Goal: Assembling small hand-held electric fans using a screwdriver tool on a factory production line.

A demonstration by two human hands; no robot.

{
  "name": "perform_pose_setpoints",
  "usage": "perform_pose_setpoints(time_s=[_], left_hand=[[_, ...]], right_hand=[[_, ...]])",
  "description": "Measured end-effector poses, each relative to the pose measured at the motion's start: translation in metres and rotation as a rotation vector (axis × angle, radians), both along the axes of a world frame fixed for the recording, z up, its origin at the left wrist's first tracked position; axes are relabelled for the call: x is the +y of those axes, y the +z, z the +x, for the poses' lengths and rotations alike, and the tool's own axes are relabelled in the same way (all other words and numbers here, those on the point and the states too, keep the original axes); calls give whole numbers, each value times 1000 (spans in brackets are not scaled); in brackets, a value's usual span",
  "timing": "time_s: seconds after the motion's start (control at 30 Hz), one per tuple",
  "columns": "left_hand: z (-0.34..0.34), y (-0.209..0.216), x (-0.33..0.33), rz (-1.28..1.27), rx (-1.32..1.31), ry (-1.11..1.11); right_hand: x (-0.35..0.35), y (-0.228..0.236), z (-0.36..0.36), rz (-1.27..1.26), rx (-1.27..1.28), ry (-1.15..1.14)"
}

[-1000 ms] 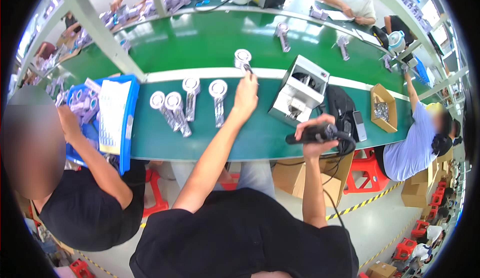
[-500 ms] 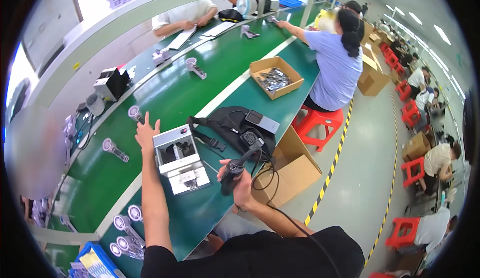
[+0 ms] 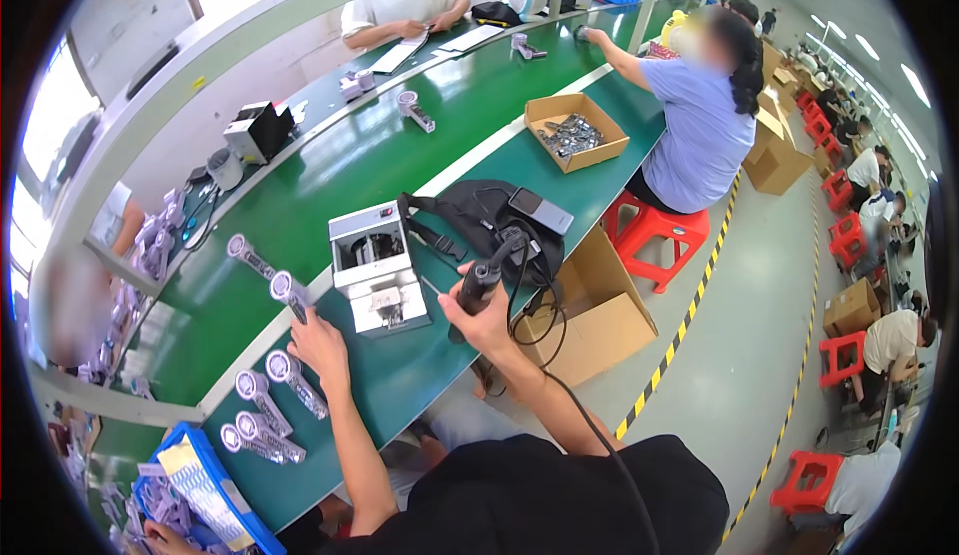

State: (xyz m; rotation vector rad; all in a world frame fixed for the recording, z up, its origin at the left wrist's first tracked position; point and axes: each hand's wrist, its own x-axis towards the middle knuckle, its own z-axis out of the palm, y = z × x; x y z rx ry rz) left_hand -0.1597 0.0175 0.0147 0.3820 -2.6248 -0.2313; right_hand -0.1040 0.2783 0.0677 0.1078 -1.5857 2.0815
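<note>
My left hand has its fingers around the handle of a lavender round-headed part, at the edge where the green belt meets the bench. In my right hand is a corded black electric screwdriver, held above the bench's near edge. Between my hands stands a metal box-shaped fixture with an open dark cavity and a bright front platform. Several similar lavender parts lie on the bench left of my left forearm. Another lavender part rests on the belt just beyond my left hand.
A black waist bag with a grey device on it lies right of the fixture. Beyond are a carton of metal pieces and a seated co-worker. A blue bin stands at lower left, an open carton below the bench.
My left hand has drawn back from the belt toward the bench, bringing a lavender part with it. My right hand still holds the screwdriver. The view has shifted slightly.
</note>
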Motion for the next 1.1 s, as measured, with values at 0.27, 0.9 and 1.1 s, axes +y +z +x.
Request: perform_pose_setpoints(time_s=[0.27, 0.9, 1.1], left_hand=[[92, 6, -50, -83, 101, -24], [154, -9, 34, 164, 46, -265], [161, -16, 40, 235, 89, -339]], right_hand=[[-4, 6, -13, 33, 101, 129], [-95, 91, -71, 239, 404, 332], [-100, 90, -71, 237, 325, 385]])
